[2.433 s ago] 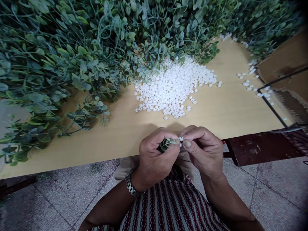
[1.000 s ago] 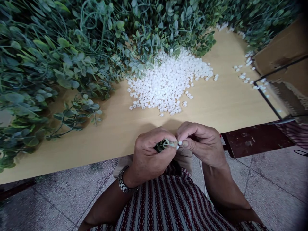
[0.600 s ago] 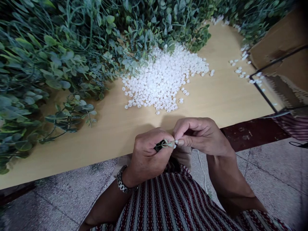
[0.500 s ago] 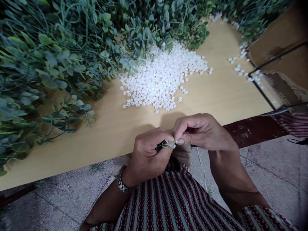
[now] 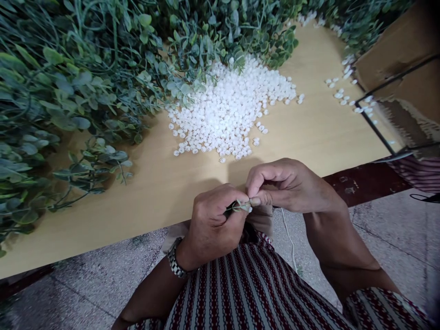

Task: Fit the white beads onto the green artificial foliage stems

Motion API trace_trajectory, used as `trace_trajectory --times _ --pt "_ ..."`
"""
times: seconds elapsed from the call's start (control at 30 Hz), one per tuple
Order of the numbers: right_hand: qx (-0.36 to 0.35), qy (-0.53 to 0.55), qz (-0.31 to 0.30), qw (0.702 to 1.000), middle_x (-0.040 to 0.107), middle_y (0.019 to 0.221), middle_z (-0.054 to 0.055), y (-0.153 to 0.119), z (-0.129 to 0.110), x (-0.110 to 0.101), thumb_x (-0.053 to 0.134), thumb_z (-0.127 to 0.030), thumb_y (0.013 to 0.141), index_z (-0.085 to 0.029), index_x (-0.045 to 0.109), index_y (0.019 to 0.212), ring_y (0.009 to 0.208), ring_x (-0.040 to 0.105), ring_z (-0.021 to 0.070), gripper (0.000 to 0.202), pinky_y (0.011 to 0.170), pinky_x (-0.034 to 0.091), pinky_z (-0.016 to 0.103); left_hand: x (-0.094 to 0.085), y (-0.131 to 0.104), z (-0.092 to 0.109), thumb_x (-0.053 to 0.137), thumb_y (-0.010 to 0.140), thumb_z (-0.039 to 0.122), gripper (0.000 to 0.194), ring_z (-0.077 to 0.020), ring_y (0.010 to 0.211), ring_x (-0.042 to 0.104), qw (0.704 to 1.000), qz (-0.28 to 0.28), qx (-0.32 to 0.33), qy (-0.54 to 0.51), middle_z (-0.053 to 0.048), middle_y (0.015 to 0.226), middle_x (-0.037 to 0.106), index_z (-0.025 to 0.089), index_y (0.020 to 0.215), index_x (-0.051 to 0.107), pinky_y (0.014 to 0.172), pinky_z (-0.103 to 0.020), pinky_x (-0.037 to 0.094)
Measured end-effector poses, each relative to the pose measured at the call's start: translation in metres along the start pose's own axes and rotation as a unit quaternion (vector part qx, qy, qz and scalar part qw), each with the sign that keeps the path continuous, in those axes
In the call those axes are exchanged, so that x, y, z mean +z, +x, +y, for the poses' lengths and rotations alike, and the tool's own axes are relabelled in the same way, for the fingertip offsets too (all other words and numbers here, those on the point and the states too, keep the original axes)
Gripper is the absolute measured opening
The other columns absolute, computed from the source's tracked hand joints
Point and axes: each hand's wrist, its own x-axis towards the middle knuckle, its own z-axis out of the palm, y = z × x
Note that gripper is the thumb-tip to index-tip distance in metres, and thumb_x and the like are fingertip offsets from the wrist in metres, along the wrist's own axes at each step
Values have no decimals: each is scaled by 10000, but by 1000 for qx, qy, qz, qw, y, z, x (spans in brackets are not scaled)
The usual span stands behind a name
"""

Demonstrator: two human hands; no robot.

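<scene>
The leafy sprig (image 5: 236, 207) is a short stem of small, pale grey-green artificial leaves; only its tip shows, poking out of the curled fingers of the left hand (image 5: 213, 222), which is closed around the rest of it. A tiny white bead (image 5: 249, 209) sits right at the sprig's tip, mostly hidden, so its shape is hard to tell. The right hand (image 5: 287, 185) pinches thumb and forefinger together on that bead, its fingertips touching those of the left hand. Both hands are held just off the near edge of the surface (image 5: 319, 137), above the person's lap and striped garment (image 5: 254, 298). A metal wristwatch (image 5: 174, 264) sits on the left wrist.

On the light wooden surface, well beyond the hands, lies a heap of white beads (image 5: 233, 110) like the one being pinched, with a few more scattered beads (image 5: 345, 94) toward the right. A large mass of artificial foliage (image 5: 85, 78) of the same kind covers the far and left parts of the surface, touching the heap's far edge. A cardboard box (image 5: 402, 59) stands at the right.
</scene>
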Motion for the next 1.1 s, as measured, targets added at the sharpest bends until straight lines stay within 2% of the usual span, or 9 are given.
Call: trace_trajectory --times 0.2,0.43,0.87,1.1 --pt "-45 23 61 997 587 671 -12 0 5 8 636 -105 776 -136 614 779 593 551 66 38 540 480 191 -1 4 3 588 731 45 115 -83 542 550 996 27 -54 -62 -4 607 629 130 660 620 524 -192 454" --pt "-59 56 59 995 554 664 -11 2 10 10 616 -188 813 -139 593 763 592 515 68 74 552 449 197 -5 5 4 548 696 8 155 -68 517 522 993 38 -84 -73 14 583 616 132 639 622 487 -172 422" --pt "-45 37 45 997 540 651 -14 1 9 11 601 -219 827 -140 584 761 593 503 74 104 535 429 200 -3 4 3 559 674 28 137 -75 511 527 994 51 -71 -59 5 582 633 139 624 622 485 -178 430" --pt "-66 18 48 997 530 647 -21 1 8 13 582 -163 832 -142 576 755 575 490 65 80 523 424 192 -2 2 3 553 686 9 145 -64 503 506 997 46 -45 -44 14 569 602 130 627 607 478 -168 411"
